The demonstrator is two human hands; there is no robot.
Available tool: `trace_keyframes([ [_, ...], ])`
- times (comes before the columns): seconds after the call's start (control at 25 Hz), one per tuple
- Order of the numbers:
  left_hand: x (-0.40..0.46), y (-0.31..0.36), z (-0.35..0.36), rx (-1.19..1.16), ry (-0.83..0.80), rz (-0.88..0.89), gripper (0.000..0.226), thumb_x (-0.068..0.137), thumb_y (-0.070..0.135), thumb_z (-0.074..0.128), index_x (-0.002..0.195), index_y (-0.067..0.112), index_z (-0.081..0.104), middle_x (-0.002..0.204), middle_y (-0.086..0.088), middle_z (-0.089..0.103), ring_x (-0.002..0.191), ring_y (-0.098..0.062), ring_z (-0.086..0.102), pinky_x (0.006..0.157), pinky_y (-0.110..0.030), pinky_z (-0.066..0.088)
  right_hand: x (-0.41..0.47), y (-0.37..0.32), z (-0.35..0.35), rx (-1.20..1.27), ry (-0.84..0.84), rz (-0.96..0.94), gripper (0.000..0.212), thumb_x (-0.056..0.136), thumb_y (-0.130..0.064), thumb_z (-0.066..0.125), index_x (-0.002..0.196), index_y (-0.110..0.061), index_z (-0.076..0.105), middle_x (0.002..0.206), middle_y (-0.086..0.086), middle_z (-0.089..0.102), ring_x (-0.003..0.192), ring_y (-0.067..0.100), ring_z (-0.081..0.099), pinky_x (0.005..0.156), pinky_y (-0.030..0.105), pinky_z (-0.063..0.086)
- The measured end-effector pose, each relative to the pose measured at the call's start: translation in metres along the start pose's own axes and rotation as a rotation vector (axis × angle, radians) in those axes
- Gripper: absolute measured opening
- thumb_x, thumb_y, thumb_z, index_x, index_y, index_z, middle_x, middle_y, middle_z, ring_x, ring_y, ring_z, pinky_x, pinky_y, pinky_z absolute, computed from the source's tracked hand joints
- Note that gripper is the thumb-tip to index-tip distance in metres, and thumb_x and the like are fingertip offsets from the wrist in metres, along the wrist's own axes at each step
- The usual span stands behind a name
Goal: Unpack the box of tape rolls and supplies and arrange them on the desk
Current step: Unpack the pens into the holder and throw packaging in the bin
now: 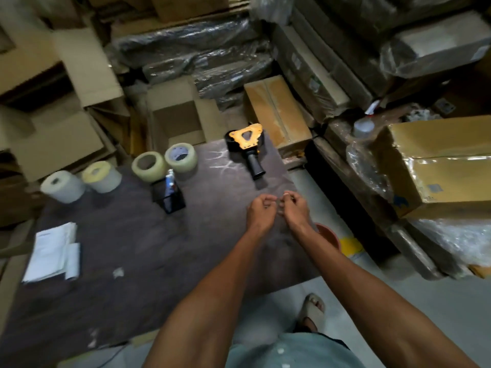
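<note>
Both hands hover just nearer the camera than the yellow-and-black tape dispenser, which lies on the dark brown table with its black handle pointing toward them. The left hand has its fingers curled into a loose fist; the right hand has fingers bent, tips pressed together — whether they pinch anything I cannot tell. Left of the dispenser stand 4 pale tape rolls in a row, with a black holder just in front of them. Further left and nearer the camera lie white folded papers — flat on the table.
</note>
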State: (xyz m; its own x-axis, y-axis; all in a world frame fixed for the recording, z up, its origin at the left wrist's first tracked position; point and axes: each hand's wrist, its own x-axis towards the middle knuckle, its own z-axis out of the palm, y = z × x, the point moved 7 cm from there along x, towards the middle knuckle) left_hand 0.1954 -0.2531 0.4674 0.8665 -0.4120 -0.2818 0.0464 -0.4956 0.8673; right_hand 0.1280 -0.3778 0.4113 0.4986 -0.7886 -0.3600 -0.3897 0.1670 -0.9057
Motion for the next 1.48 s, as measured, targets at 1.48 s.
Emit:
trace_keyframes([
  [1.48,-0.051,-0.277,-0.420,0.086,0.735,-0.412,0.041,0.090,0.011,0.063,0.129,0.007,0.053,0.130,-0.025,0.047,0.118,-0.045,0.049,0.104,-0.048,0.037,-0.190,0.029,0.306,-0.057,-0.465,0.125,0.013,0.097,-0.007,0.049,0.095,-0.011,0.061,0.073,0.007,0.065,0.052,0.014,0.055,0.046,0.022,0.046],
])
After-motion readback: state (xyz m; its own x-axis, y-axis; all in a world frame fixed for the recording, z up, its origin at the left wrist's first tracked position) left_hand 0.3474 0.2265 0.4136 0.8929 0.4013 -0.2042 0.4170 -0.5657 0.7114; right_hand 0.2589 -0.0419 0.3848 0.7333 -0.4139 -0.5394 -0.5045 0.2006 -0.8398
